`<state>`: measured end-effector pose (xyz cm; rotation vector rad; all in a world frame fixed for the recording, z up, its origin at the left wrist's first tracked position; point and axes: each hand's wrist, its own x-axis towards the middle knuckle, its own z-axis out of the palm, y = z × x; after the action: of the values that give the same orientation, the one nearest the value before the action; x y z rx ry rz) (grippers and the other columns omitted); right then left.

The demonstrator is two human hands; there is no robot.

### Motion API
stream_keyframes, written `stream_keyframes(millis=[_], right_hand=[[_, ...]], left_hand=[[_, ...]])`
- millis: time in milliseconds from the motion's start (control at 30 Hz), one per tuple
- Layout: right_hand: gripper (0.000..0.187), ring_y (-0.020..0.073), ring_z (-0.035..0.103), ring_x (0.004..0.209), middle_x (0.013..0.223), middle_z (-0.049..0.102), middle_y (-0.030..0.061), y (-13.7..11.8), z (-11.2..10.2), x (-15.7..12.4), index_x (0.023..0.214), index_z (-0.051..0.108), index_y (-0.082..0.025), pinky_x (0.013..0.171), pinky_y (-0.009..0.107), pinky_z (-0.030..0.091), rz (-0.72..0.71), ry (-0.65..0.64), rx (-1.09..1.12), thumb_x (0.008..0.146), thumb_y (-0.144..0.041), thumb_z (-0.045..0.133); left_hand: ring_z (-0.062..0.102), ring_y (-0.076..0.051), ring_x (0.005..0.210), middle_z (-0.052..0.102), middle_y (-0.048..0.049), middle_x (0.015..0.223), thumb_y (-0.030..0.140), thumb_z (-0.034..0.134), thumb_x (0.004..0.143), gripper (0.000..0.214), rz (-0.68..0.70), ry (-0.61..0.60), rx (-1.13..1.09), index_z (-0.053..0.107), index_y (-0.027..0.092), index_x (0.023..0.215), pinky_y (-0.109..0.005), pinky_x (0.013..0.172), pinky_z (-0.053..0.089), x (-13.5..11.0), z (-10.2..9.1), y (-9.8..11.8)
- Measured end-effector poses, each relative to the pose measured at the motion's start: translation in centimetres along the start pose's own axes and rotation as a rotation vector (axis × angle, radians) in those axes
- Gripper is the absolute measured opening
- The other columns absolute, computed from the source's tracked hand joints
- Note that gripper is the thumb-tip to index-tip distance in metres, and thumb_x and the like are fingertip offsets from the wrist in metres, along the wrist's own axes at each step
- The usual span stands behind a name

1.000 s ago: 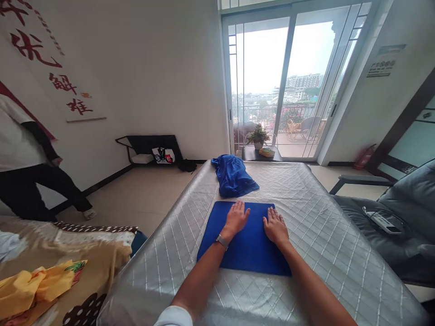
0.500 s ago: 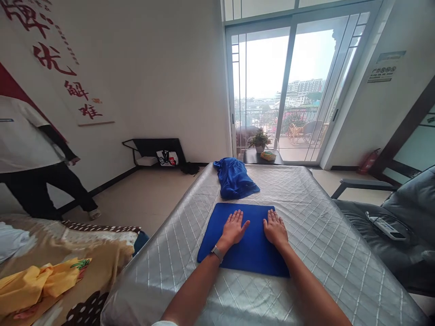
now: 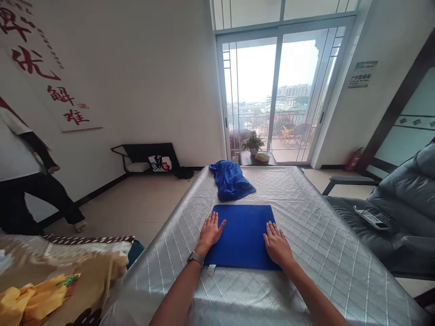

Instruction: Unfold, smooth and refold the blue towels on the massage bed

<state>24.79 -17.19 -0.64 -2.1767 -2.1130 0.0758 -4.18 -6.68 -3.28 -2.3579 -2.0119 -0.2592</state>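
A flat, folded blue cloth [image 3: 243,233] lies on the silver quilted bed [image 3: 316,240]. My left hand [image 3: 210,231] rests open on the cloth's left edge, fingers spread and flat. At the cloth's right edge my right hand [image 3: 277,242] lies open and flat as well. Neither hand holds anything. A crumpled blue garment [image 3: 231,181] sits just beyond the folded cloth, towards the far end of the bed.
Another person [image 3: 23,176] in a white top and dark trousers walks at the left by the wall. A patterned blanket with yellow fabric [image 3: 50,280] lies at lower left. A dark recliner [image 3: 390,213] stands on the right. Glass balcony doors [image 3: 275,99] are ahead.
Both hands slid apart from the middle of the blue cloth to its left and right edges, palms flat. The person at left has stepped further left.
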Motion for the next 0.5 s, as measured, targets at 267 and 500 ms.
stream_keyframes(millis=[267, 500], right_hand=[[0.065, 0.0231, 0.018, 0.154, 0.166, 0.018, 0.0104, 0.2, 1.7, -5.2, 0.158, 0.025, -0.006, 0.126, 0.046, 0.018, -0.015, -0.019, 0.022, 0.103, -0.040, 0.025], [0.061, 0.0240, 0.023, 0.153, 0.164, 0.026, 0.0069, 0.6, 2.3, -4.9, 0.156, 0.037, -0.017, 0.124, 0.047, 0.022, -0.084, 0.014, -0.015, 0.095, -0.022, 0.036]], left_hand=[[0.035, -0.030, 0.149, 0.042, -0.0198, 0.158, 0.061, 0.012, 0.104, 0.081, 0.191, 0.074, -0.049, 0.043, 0.005, 0.152, -0.046, 0.123, 0.029, -2.4, -3.2, 8.5], [0.017, -0.019, 0.155, 0.026, -0.0108, 0.166, 0.053, 0.011, 0.107, 0.069, 0.681, -0.127, -0.263, 0.025, 0.010, 0.160, -0.038, 0.127, 0.019, -6.1, -2.3, 19.1]])
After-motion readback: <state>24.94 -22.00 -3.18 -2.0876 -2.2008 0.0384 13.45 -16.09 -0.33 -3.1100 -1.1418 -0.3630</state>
